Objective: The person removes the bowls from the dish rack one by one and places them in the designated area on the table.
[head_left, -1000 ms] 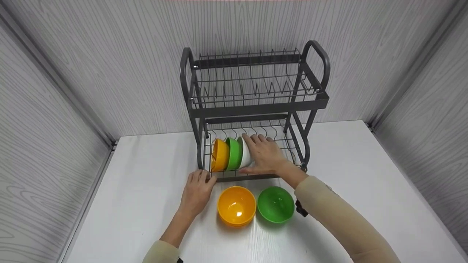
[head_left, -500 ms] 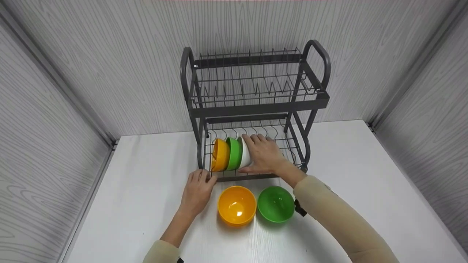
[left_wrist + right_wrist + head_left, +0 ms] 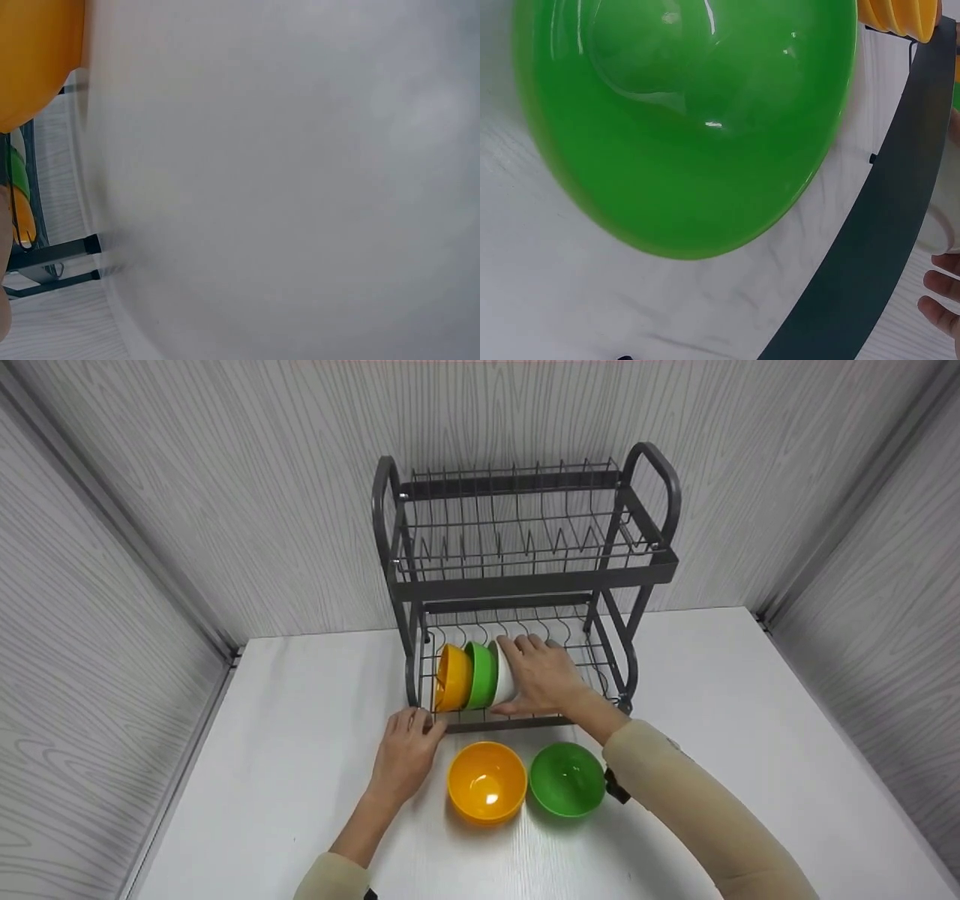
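My right hand (image 3: pixel 544 682) holds a white bowl (image 3: pixel 504 682) on the lower tier of a dark metal dish rack (image 3: pixel 532 583), thumb toward the front and fingers over the far side. Left of it, a green bowl (image 3: pixel 481 675) and an orange bowl (image 3: pixel 454 679) stand on edge in a row. My left hand (image 3: pixel 403 754) grips the rack's front left corner with its fingertips. In the right wrist view, the white bowl (image 3: pixel 941 202) shows behind the front bar, with fingers (image 3: pixel 939 311) beside it. The left wrist view catches only a sliver of the left hand (image 3: pixel 4 240).
In front of the rack, stacked orange bowls (image 3: pixel 486 784) stand beside a green bowl (image 3: pixel 566 780) on the white table (image 3: pixel 300 750). The rack's upper tier (image 3: pixel 517 521) overhangs the lower one. Wood-patterned panels (image 3: pixel 300 495) enclose the back and sides.
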{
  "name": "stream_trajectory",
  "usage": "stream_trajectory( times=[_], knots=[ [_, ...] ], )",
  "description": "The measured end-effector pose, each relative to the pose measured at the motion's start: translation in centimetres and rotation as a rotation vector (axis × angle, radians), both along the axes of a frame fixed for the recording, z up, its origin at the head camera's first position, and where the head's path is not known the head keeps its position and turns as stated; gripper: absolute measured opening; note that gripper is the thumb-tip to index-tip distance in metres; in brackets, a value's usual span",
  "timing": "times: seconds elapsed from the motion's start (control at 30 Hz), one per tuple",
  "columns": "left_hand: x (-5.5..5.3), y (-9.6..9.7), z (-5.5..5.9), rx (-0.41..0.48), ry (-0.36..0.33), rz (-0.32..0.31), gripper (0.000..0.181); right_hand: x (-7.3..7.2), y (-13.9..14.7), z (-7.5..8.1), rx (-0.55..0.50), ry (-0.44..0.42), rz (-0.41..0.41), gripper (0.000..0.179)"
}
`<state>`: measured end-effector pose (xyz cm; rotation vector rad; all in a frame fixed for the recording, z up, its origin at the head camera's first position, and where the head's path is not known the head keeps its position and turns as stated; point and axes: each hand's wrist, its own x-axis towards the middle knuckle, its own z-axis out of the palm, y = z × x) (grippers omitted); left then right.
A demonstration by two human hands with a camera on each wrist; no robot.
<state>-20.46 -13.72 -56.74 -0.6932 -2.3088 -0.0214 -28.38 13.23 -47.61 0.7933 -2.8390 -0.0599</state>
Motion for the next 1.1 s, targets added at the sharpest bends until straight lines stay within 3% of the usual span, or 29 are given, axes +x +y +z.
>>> stream_trajectory(
  times=[0.73,1.1],
  knots=[
    [0.1,0.0,0.2,-0.006,-0.005,0.018,0.013,0.0,0.2,0.7,0.093,0.108,0.045,0.12],
    [0.1,0.0,0.1,-0.004,0.029,0.006,0.016,0.3,0.6,1.1,0.117,0.125,0.067,0.12]
  ],
)
